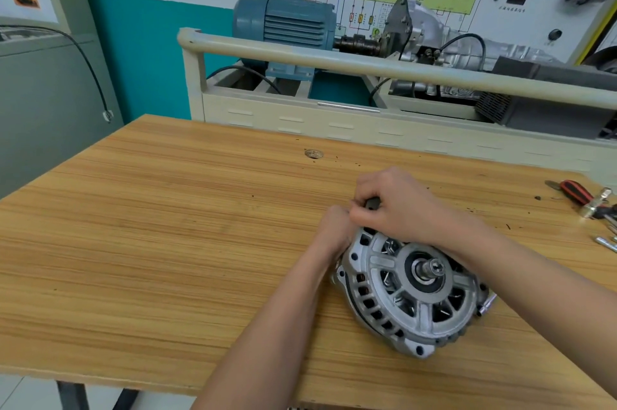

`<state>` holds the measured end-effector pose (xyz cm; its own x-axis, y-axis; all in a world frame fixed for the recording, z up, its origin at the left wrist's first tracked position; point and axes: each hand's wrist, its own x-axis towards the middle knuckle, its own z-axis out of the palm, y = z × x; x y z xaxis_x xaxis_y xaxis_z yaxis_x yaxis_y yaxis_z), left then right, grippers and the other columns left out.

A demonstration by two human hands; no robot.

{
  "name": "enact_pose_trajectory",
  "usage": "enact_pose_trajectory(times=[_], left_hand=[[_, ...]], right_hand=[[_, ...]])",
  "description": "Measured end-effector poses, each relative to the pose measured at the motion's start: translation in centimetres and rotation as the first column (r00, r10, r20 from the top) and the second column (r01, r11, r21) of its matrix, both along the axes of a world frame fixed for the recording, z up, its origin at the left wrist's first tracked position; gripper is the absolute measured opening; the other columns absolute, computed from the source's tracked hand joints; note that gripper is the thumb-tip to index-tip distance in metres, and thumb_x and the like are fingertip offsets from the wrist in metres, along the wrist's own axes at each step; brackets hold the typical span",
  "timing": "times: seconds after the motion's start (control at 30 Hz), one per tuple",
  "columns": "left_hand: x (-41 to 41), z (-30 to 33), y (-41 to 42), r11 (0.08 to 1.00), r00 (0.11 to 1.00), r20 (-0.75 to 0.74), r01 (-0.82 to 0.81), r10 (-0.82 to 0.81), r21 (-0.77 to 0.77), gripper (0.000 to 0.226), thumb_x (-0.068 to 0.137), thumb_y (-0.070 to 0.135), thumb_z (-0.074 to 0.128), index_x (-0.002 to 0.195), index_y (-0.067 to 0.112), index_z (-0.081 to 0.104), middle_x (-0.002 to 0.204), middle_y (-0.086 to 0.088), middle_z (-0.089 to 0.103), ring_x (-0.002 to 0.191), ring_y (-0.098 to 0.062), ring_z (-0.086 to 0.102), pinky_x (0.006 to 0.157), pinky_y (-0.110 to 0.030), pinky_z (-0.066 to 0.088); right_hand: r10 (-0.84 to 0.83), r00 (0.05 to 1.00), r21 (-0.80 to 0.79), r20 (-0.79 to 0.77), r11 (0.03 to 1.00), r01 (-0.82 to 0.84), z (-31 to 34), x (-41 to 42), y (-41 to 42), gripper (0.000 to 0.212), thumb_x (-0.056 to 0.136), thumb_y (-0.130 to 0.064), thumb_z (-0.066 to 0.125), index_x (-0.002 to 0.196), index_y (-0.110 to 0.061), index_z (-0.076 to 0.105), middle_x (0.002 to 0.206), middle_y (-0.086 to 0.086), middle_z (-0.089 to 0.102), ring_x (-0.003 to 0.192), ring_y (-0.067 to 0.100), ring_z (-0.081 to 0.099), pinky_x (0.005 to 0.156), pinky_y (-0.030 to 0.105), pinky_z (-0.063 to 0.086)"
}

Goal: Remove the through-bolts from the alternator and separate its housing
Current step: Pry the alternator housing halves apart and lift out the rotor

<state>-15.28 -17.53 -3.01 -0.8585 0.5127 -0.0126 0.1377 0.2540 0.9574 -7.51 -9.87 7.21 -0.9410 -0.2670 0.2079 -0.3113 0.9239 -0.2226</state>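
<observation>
A silver alternator (410, 292) lies on the wooden table (167, 226), its shaft end facing up toward me. My right hand (394, 205) reaches over its far edge and grips a dark tool handle (372, 202) at the upper left rim. My left hand (334, 229) is curled against the alternator's left rim just below the right hand, and what its fingers hold is hidden. One bolt end (487, 304) sticks out at the alternator's right side.
A red-and-black handled tool (574, 190) and several metal sockets and bolts (601, 209) lie at the table's right edge. Behind the table stands a cream frame with a blue motor (283, 22) and a gearbox. A hole (314, 153) marks the tabletop.
</observation>
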Motion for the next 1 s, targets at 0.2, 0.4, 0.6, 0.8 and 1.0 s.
enact_pose_trajectory(times=[0.2, 0.4, 0.6, 0.8, 1.0], left_hand=[[-0.2, -0.8, 0.0, 0.999, 0.999, -0.040, -0.012, 0.014, 0.041, 0.032, 0.093, 0.002, 0.047, 0.066, 0.018, 0.042, 0.068, 0.003, 0.046, 0.068, -0.012, 0.041, 0.062, -0.027, 0.039], [0.5, 0.1, -0.2, 0.999, 0.998, 0.051, -0.037, 0.036, 0.030, 0.022, 0.093, 0.015, 0.050, 0.072, 0.010, 0.051, 0.067, -0.006, 0.053, 0.068, -0.020, 0.047, 0.059, -0.038, 0.043], [1.5, 0.4, -0.4, 0.985, 0.975, 0.145, -0.172, 0.168, 0.015, 0.049, 0.087, 0.034, 0.056, 0.046, 0.023, 0.032, 0.045, 0.005, 0.035, 0.048, -0.019, 0.031, 0.061, -0.031, 0.029], [2.0, 0.5, -0.9, 0.965, 0.960, 0.104, -0.256, 0.261, -0.055, 0.046, 0.086, 0.038, 0.054, 0.048, 0.021, 0.036, 0.049, 0.004, 0.041, 0.053, -0.021, 0.038, 0.057, -0.028, 0.032], [3.1, 0.2, -1.9, 0.937, 0.934, 0.067, -0.349, 0.350, -0.027, 0.053, 0.086, 0.035, 0.056, 0.039, 0.020, 0.037, 0.037, 0.011, 0.037, 0.042, -0.015, 0.034, 0.049, -0.026, 0.028]], right_hand=[[0.115, 0.993, 0.094, -0.004, 0.989, -0.114, 0.0, -0.2, -0.7, 0.041, 0.087, -0.024, 0.057, 0.053, -0.038, 0.038, 0.057, -0.014, 0.043, 0.053, 0.000, 0.041, 0.054, 0.012, 0.028], [-0.053, 0.999, -0.184, -0.008, 0.982, 0.050, -0.4, -0.1, 0.4, 0.038, 0.083, -0.022, 0.061, 0.048, -0.029, 0.047, 0.056, -0.009, 0.050, 0.052, 0.007, 0.043, 0.054, 0.020, 0.039], [-0.491, 0.871, -0.481, -0.001, 0.764, 0.430, -1.7, 1.1, 5.1, 0.049, 0.090, -0.014, 0.059, 0.043, -0.016, 0.047, 0.040, -0.004, 0.040, 0.038, 0.011, 0.033, 0.044, 0.023, 0.030], [-0.623, 0.780, -0.580, 0.061, 0.614, 0.536, -2.4, 1.8, 5.3, 0.048, 0.089, -0.017, 0.060, 0.041, -0.017, 0.052, 0.034, -0.008, 0.047, 0.032, 0.007, 0.038, 0.045, 0.022, 0.036], [-0.697, 0.708, -0.693, 0.113, 0.455, 0.559, -3.4, 3.2, 5.3, 0.050, 0.090, -0.020, 0.060, 0.042, -0.019, 0.044, 0.033, -0.008, 0.038, 0.028, 0.008, 0.031, 0.037, 0.019, 0.028]])
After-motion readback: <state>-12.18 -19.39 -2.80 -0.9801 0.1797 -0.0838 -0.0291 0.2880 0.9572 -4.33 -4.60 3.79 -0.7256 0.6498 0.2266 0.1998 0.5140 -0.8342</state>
